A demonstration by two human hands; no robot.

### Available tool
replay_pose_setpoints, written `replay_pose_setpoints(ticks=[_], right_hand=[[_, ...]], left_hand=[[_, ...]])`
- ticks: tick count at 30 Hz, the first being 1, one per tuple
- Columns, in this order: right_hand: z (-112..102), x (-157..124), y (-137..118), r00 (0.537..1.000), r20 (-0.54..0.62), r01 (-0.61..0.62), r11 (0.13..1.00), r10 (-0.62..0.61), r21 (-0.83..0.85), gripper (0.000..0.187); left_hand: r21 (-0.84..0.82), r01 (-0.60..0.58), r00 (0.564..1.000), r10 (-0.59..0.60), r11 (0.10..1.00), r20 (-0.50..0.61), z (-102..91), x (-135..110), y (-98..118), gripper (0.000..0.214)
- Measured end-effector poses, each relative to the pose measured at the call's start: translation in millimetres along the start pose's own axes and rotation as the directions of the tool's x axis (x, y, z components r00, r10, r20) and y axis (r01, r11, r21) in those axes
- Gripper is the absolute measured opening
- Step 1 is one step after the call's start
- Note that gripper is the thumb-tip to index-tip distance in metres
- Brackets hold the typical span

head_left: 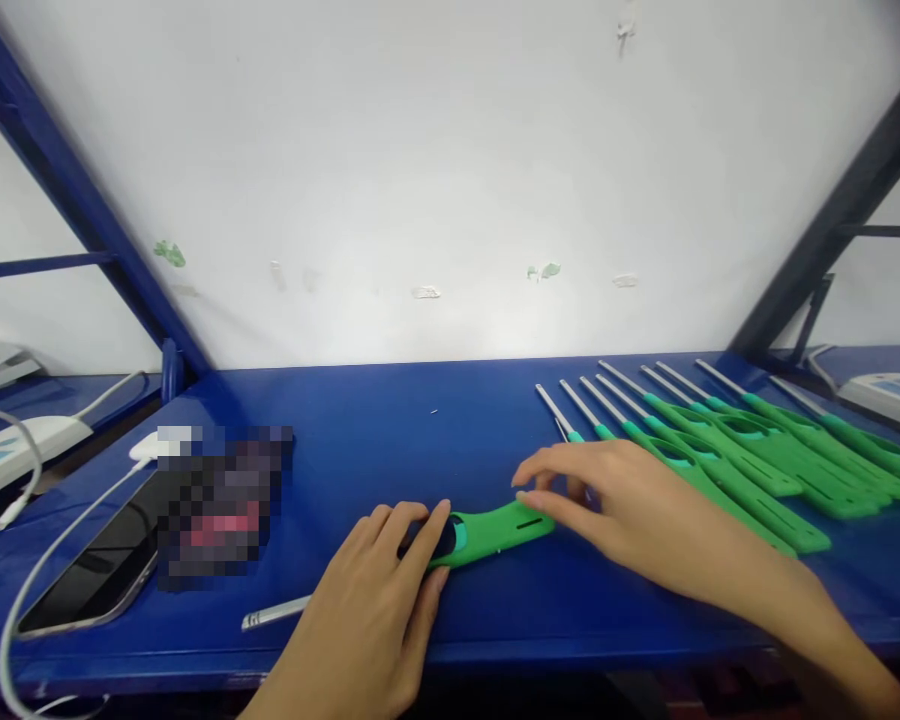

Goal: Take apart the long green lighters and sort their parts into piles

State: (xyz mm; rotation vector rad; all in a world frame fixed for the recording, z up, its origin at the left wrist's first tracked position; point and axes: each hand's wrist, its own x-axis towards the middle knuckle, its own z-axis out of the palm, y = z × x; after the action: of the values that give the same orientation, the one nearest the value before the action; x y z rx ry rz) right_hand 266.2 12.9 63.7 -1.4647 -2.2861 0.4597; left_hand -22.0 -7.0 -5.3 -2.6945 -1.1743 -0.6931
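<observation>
Lighter [499, 534], green with turquoise insert [461, 537] and silver rod [274, 612], sits clamped in left hand [371, 585]; right hand [607, 490] curls at its slotted end, grip impossible to tell.

Phone [94, 565] left on table [390, 430], lone lighter [499, 532] front middle, other lighters [754, 463] right, perhaps overlapping, wall [450, 180] behind.

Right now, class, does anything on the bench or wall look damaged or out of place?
The white wall has scattered green and whitish patches marring its plain surface. On the blue bench, a tiny pale scrap lies by itself, apart from the green-handled lighters; it's too small to identify.
</observation>
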Motion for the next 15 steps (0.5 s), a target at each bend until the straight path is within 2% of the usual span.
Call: replay_pose_setpoints(ticks=[4,6,9,12,15], right_hand=[[-3.9,28.5,-24.8,0.974,0.078,0.223,0.960,-0.212,-0.171,0.017],[-5.2,49.5,-33.5,0.962,0.130,0.265,0.941,-0.241,-0.212,0.016],[-3.3,87.0,-33.4,0.970,0.129,0.235,0.938,-0.207,-0.256,0.018],[4.2,125.2,-20.3,0.977,0.155,0.182,0.947,-0.144,-0.266,0.023],[15.7,155.2,-4.9,0.977,0.194,0.141,0.953,-0.090,-0.269,0.036]], left_hand=[[0.031,-0.010,1.000,0.011,0.999,-0.027,0.9,-1.3,-0.1,0.049],[0.035,-0.013,0.999,0.015,0.999,-0.039,1.9,-2.2,-0.4,0.050],[0.048,-0.023,0.998,0.026,0.999,-0.053,2.9,-2.5,-0.3,0.049],[0.078,-0.029,0.997,0.035,0.996,-0.072,3.9,-2.1,-0.1,0.049],[0.096,-0.032,0.996,0.039,0.995,-0.076,5.8,-2.4,-1.6,0.051]])
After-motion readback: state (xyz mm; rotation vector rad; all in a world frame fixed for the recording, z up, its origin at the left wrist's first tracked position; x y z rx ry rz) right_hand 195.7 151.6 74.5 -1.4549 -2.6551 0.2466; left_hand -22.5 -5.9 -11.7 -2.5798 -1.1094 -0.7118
